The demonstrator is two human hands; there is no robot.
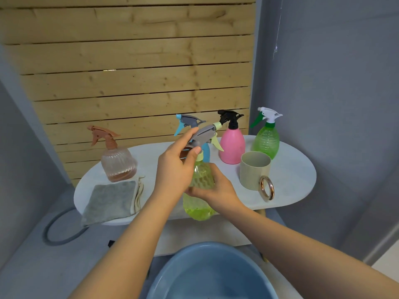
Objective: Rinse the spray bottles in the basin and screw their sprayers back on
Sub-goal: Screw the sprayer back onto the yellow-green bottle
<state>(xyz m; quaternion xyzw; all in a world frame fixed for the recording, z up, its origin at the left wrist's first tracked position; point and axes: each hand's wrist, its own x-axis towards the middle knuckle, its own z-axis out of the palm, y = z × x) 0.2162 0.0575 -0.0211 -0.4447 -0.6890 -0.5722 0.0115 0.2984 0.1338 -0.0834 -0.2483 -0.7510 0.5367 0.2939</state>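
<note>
So that its sprayer [204, 137] can be turned, the yellow-green bottle [199, 190] is gripped at 6 o'clock of the tabletop [291, 175] by the right hand [216, 188], above the basin [211, 275]; the left hand [177, 169] pinches the sprayer.

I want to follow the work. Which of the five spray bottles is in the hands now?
The yellow-green translucent plastic spray bottle with the grey sprayer; the other four stand untouched on the white oval table.
</note>
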